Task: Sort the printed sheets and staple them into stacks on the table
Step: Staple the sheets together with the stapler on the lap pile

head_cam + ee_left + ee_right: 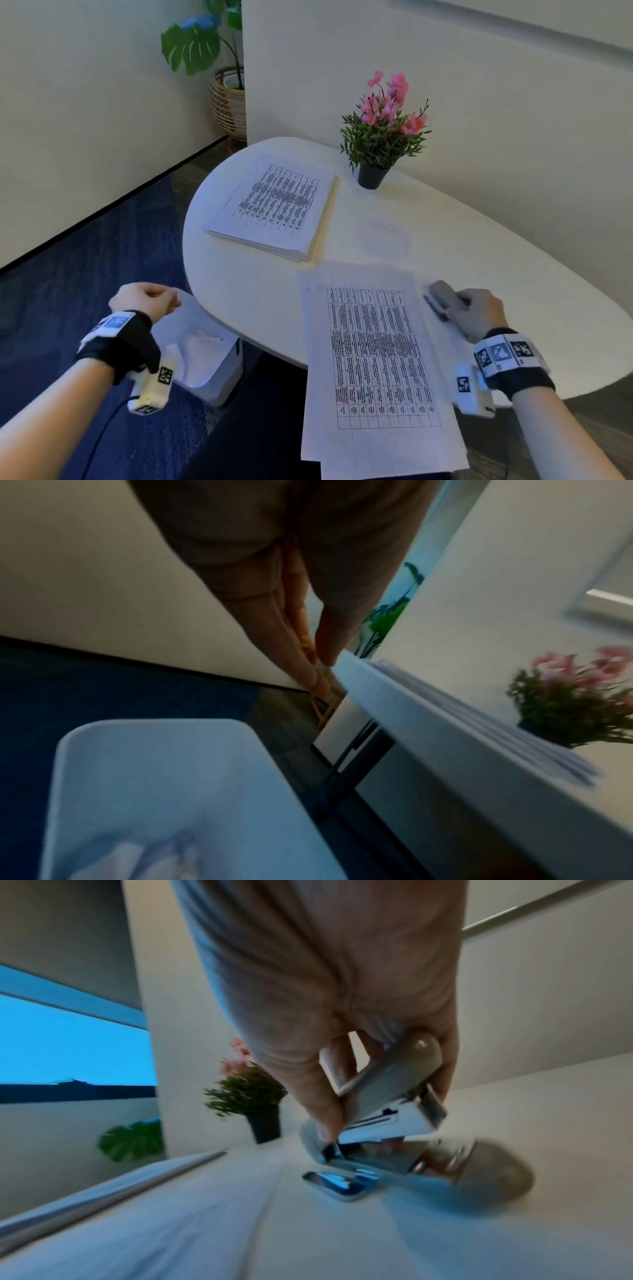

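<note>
My right hand (pixel 479 313) grips the grey stapler (pixel 445 298), thumb on one side, fingers curled round the other. In the right wrist view the stapler (pixel 387 1118) is hinged open, top arm lifted, base on the table (pixel 548 1096); it sits near the table's right front edge, just beside the right edge of the loose sheets.

Loose printed sheets (pixel 376 359) lie fanned at the front edge of the table (pixel 479 240), lower part hanging off the edge toward me. The top sheet shows a printed grid table.

A second stack of printed sheets (pixel 274 205) lies squared at the far left of the table, well apart from the loose ones.

My left hand (pixel 145 301) is off the table, past its left edge, above a white bin (pixel 205 359) on the floor. In the left wrist view the fingers (pixel 298 631) are straight and pressed together with the thumb, tips close to the table edge (pixel 394 696). I can't tell if anything is pinched between them.

A pink flower pot (pixel 383 137) stands at the back edge of the table. A leafy plant in a wicker basket (pixel 229 99) stands on the floor behind.
</note>
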{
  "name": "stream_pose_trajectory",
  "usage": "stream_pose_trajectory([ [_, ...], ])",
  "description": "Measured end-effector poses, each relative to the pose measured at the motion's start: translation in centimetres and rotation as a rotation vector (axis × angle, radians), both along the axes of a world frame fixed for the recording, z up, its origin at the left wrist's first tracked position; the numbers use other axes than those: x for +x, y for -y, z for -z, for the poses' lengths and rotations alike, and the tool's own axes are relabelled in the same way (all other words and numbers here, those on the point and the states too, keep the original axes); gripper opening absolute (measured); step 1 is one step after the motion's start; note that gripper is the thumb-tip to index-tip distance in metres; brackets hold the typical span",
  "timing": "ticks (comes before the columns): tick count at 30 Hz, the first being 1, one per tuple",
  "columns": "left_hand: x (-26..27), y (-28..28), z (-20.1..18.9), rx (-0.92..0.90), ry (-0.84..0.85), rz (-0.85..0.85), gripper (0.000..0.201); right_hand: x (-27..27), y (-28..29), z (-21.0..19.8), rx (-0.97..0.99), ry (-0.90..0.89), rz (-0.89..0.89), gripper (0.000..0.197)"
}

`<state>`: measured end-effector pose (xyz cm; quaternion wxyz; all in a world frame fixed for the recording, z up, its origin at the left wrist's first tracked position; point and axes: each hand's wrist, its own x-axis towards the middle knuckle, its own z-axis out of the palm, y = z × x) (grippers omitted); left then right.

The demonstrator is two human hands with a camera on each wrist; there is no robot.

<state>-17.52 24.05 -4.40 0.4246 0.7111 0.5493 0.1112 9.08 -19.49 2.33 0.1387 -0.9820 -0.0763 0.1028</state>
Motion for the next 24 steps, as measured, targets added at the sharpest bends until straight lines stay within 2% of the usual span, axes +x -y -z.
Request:
stream_pose_trajectory([
  [1,-0.4,-0.6,1.1,-0.052,-0.007,-0.019,0.016,0.7,0.5,0.2,-0.020,-0.001,0.039,0.009],
  [5,-0.6,-2.1,4.7,-0.156,-0.060,-0.003,0.029,2.5,0.8,0.5,-0.059,0.011,0.103,0.018],
  [8,0.2,-0.5,3.8,-0.064,-0.203,0.086,0.032,2.0,0.1,0.3,-0.084,0.133,0.123,0.046],
  [9,0.5,0.2,3.3,-0.022,-0.214,0.107,0.032,1.3,-0.3,0.2,-0.043,0.211,0.115,0.046],
  [11,1.1,1.4,2.2,0.064,-0.186,0.110,0.031,-0.3,-1.2,0.0,0.083,0.303,0.047,0.030],
  [13,1.5,2.6,0.9,0.124,-0.090,0.088,0.033,-1.9,-1.8,0.2,0.159,0.212,-0.002,0.021],
  [14,1.6,3.3,0.3,0.157,-0.039,0.098,0.034,-2.7,-2.0,0.3,0.150,0.110,-0.014,0.028],
  [17,2.4,6.0,-1.6,0.295,0.074,0.263,0.038,-4.6,-2.6,1.4,-0.067,-0.178,-0.037,0.076],
  [20,3.8,9.4,-2.5,0.328,0.115,0.554,0.032,-5.7,-3.0,2.8,-0.282,-0.265,-0.015,0.118],
  [22,4.9,11.7,-2.5,0.279,0.057,0.741,0.032,-5.9,-3.2,3.3,-0.335,-0.261,0.010,0.123],
  [24,5.8,13.4,-2.3,0.204,-0.012,0.852,0.037,-6.2,-3.7,3.2,-0.336,-0.248,0.012,0.112],
])
